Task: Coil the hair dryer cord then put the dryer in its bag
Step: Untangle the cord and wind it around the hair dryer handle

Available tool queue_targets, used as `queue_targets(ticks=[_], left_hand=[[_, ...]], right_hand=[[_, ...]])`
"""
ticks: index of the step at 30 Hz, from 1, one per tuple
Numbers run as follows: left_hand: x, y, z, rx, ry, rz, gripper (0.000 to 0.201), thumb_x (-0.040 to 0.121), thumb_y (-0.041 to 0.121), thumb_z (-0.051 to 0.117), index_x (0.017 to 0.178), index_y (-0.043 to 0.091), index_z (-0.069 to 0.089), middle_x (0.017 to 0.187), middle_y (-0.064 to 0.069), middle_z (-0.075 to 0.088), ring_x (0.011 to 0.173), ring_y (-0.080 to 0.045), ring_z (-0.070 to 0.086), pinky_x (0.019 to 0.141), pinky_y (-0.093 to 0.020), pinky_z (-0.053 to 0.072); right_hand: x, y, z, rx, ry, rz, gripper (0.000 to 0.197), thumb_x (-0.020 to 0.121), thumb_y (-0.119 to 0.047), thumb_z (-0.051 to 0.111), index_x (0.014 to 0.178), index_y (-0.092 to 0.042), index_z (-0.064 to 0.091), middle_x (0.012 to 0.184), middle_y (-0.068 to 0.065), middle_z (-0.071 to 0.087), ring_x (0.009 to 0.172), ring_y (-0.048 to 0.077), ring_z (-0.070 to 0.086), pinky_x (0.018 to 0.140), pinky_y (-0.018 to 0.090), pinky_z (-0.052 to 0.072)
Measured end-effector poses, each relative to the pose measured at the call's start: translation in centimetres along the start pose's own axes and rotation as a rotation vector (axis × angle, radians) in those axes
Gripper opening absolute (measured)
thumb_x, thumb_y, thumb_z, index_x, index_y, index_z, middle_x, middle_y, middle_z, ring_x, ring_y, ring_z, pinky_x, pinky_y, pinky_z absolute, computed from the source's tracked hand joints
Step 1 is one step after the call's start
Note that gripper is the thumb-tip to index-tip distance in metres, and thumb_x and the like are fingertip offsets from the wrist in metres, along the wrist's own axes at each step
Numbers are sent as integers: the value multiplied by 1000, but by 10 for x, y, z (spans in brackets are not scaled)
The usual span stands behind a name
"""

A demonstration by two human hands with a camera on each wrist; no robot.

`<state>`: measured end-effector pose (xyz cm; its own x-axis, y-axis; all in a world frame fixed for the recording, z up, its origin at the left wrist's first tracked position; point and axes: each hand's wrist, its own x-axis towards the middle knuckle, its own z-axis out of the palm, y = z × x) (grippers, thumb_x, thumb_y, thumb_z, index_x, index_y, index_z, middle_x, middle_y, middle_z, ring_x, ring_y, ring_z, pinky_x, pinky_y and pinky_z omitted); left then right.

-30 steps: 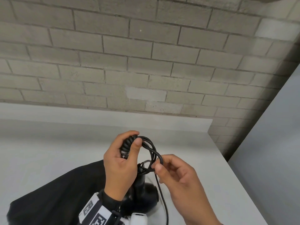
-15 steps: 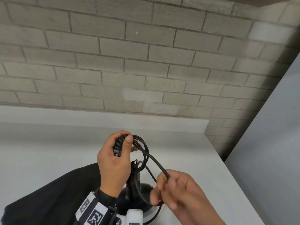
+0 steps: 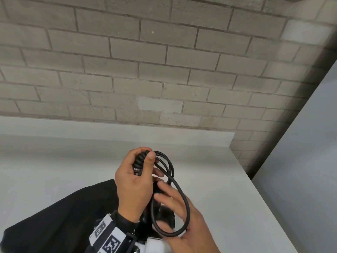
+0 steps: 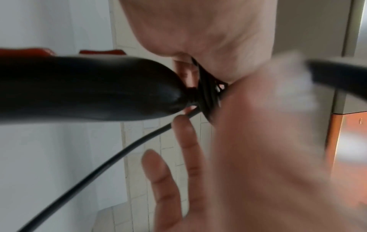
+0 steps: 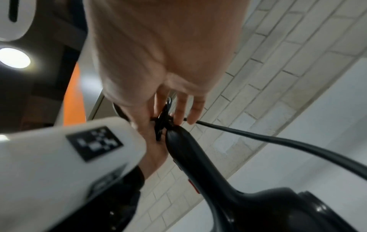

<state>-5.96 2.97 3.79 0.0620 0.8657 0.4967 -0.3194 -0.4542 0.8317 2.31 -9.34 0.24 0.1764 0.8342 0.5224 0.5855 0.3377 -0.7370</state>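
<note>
Left hand raised above the worktop, fingers and thumb curled tight round a bundle of black cord coils, thumb pressed over the top of the bundle. Several loops standing out to the right of that grip, one longer loop sweeping down and round. Right hand just below and beside the left, fingers mostly straight and spread, the long loop draped across them and running under the palm; no firm pinch to be seen, and the hand blurred in both wrist views. Hair dryer hanging under the left hand, handle uppermost and meeting the cord bundle, rounded black body lowest, only a dark patch of it showing between the two hands in the head view. From the left wrist view, handle running in from the left to the coils at the palm, a single strand of cord trailing down and away. Black cloth bag lying flat on the worktop to the left, under and behind the left forearm, apart from the dryer. White band with black square markers on the left wrist. Grey brick wall behind the worktop.
</note>
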Motion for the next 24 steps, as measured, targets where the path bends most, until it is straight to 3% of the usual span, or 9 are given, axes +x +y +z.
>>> queue_targets(ticks=[3, 8, 13, 15, 18, 20, 22, 23, 24], left_hand=[[-2, -1, 1, 33, -9, 5, 14, 87, 28, 63, 93, 15, 65, 75, 0, 68, 51, -12, 66, 51, -24, 54], [-6, 1, 0, -2, -8, -38, 20, 86, 33, 64, 94, 14, 64, 68, -4, 66, 49, -27, 68, 48, -35, 57], [-1, -4, -5, -4, 24, -36, 18, 86, 31, 64, 94, 15, 64, 70, 0, 66, 51, -24, 69, 53, -31, 59], [3, -6, -7, -10, 38, -38, 18, 86, 31, 64, 95, 16, 64, 72, 3, 67, 53, -23, 70, 55, -29, 60], [10, -11, -14, -5, 58, -41, 15, 86, 32, 64, 95, 20, 64, 74, 4, 68, 56, -22, 72, 58, -29, 61], [16, -14, -20, 5, 87, -41, 10, 87, 31, 64, 93, 24, 65, 73, 4, 69, 59, -21, 72, 61, -28, 62], [21, -18, -26, 18, 117, -39, 7, 86, 35, 65, 91, 30, 66, 74, 4, 71, 65, -20, 73, 66, -31, 63], [23, -19, -28, 24, 118, -36, 6, 85, 36, 65, 90, 33, 66, 76, 4, 71, 69, -20, 73, 68, -33, 63], [23, -21, -29, 32, 114, -30, 6, 85, 37, 66, 90, 34, 67, 79, 4, 72, 72, -19, 73, 70, -33, 63]], right_hand=[[7, 10, 11, -186, 119, -120, 44, 91, -32, 63, 133, -36, 53, 145, -20, 47, 132, 5, 46, 105, 25, 41], [14, 7, 12, -124, 328, -216, 19, 93, -29, 62, 107, -26, 75, 118, -17, 69, 106, 14, 63, 95, 22, 45], [0, -6, 6, 463, 287, 37, 25, 90, -50, 60, 92, -28, 72, 107, 7, 75, 124, 30, 57, 103, 39, 46], [-5, -2, -1, 639, 362, 121, 30, 87, -51, 64, 85, -23, 70, 94, 15, 76, 118, 36, 61, 100, 41, 48], [-17, 4, -28, 931, 394, 149, 29, 90, -40, 66, 88, -11, 68, 70, 13, 68, 99, 41, 68, 91, 43, 54], [-24, 3, -50, 1023, 462, 225, 30, 86, -34, 68, 86, -4, 68, 54, 7, 50, 67, 42, 69, 78, 49, 58], [-34, 0, -71, 876, 567, 471, 45, 61, -42, 85, 70, -2, 68, 46, 2, 28, 30, 26, 44, 44, 40, 54], [-39, -3, -79, 783, 571, 567, 59, 48, -49, 92, 66, 1, 67, 45, 1, 24, 27, 16, 31, 35, 30, 43], [-43, -5, -85, 706, 545, 621, 70, 41, -55, 94, 66, 4, 66, 45, 2, 23, 31, 10, 25, 36, 22, 33]])
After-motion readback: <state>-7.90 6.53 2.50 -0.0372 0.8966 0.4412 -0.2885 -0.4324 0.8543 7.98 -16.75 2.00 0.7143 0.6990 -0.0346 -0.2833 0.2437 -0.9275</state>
